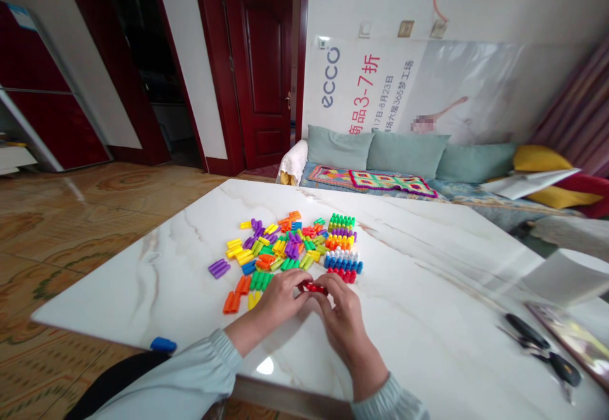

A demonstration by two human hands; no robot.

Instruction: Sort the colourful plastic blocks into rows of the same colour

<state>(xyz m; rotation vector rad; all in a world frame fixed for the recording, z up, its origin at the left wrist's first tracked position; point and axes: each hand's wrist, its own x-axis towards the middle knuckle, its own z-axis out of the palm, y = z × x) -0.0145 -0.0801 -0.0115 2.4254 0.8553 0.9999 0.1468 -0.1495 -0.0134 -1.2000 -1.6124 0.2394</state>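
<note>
We have both hands together low on the white marble table (428, 293), just in front of a spread of coloured plastic blocks; our left hand (280, 298) and our right hand (343, 320) meet around a small red block piece (314, 288), the fingertips of each pinched closed on its ends, so the piece sits between the two hands and just above the tabletop; how tightly each finger presses we cannot tell. Just beyond the red piece stands a stacked block assembly (342, 246), built in rows of green, purple, orange, white, blue and red, with its red row nearest to our fingers; to the left of it lies the loose pile of blocks (278, 245) in yellow, purple, green, orange and blue, scattered flat on the marble; a pair of orange blocks (232, 303) lies apart, near our left hand, and a purple pair (219, 268) further out to the left. Off to the right edge of the table lie black scissors (542, 342); behind the table runs a sofa with pale green cushions (404, 152), and a dark red door (264, 65) stands beyond.
</note>
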